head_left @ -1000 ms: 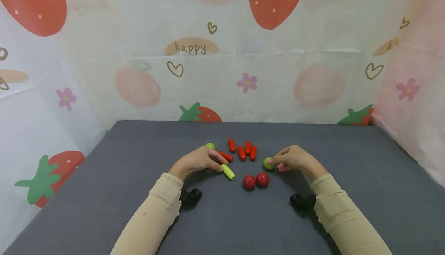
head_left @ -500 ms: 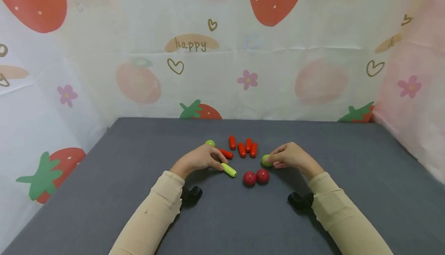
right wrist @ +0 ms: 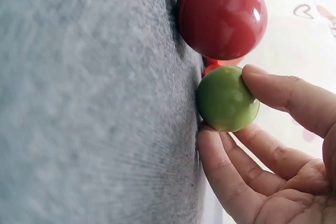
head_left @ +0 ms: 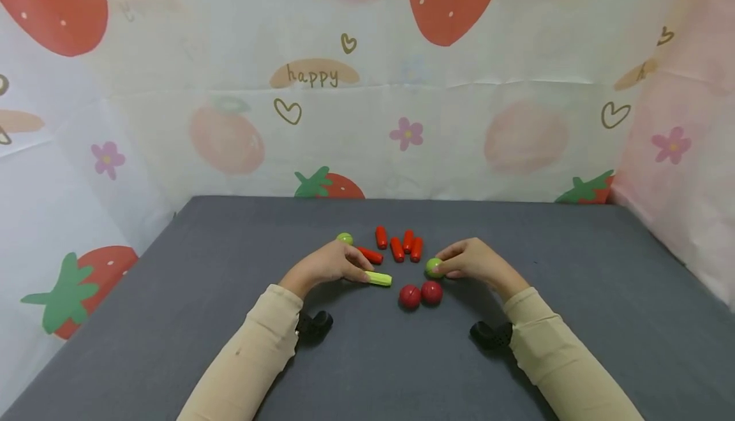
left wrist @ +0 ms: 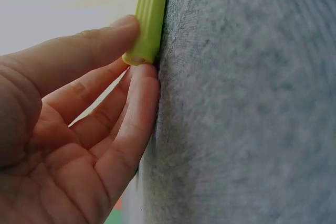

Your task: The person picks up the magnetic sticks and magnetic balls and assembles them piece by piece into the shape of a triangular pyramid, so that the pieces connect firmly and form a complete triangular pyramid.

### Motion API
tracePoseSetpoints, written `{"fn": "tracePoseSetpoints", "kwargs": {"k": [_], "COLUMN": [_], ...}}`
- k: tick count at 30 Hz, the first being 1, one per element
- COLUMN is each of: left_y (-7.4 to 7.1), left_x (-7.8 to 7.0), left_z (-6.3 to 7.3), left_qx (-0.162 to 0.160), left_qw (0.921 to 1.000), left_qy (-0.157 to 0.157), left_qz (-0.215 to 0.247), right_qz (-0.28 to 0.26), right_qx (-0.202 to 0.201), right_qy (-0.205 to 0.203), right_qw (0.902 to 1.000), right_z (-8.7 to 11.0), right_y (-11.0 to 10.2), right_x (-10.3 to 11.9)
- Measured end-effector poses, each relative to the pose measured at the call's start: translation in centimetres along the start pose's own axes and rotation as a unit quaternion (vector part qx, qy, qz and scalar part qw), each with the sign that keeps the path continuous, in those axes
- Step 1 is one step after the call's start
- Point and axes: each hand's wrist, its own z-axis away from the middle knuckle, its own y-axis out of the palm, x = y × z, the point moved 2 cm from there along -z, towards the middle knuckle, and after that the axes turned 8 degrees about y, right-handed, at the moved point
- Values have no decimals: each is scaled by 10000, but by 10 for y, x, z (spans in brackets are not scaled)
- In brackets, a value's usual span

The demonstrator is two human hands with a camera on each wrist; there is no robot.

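My left hand (head_left: 327,264) pinches one end of a short yellow-green ridged stick, like a toy cucumber (head_left: 381,279). In the left wrist view the thumb presses the cucumber's (left wrist: 150,11) end against the fingers, low at the cloth. My right hand (head_left: 479,263) holds a small green ball (head_left: 432,268) between thumb and fingertips. The right wrist view has this green ball (right wrist: 223,99) at the cloth, just beside a larger dark red ball (right wrist: 223,17). Two red balls (head_left: 410,297) sit side by side nearer the body, between the hands.
Several red toy sticks (head_left: 397,250) lie behind the hands, and another red stick (head_left: 370,255) is partly hidden by the left hand. A second green ball (head_left: 344,238) rests beyond it. Grey cloth (head_left: 367,370) covers the table, with a strawberry-print curtain (head_left: 459,121) behind.
The toy cucumber has turned in my left fingers from slanting to nearly sideways. My right hand has slid left with the green ball, closer to the red balls.
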Motion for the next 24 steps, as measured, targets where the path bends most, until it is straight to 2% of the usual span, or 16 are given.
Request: {"fn": "tracePoseSetpoints", "kwargs": {"k": [5,10,15,24], "left_y": [1,3,4,4], "left_x": [2,1,0,-5], "left_z": [1,0,-2,-6], "left_qx": [-66,-285,-470,-999], "left_qw": [9988,9940,9913,9846], "left_qy": [-109,-194,-198,151], "left_qz": [476,1041,1213,1429], "right_qz": [7,-180,-322,-224], "right_qx": [2,-103,-163,-158], "right_qy": [-158,-78,-199,-697], "right_qw": [9999,9998,9992,9972], "right_z": [-2,-3,-3,2], "right_y": [5,6,8,12], "right_x": [0,2,3,12]}}
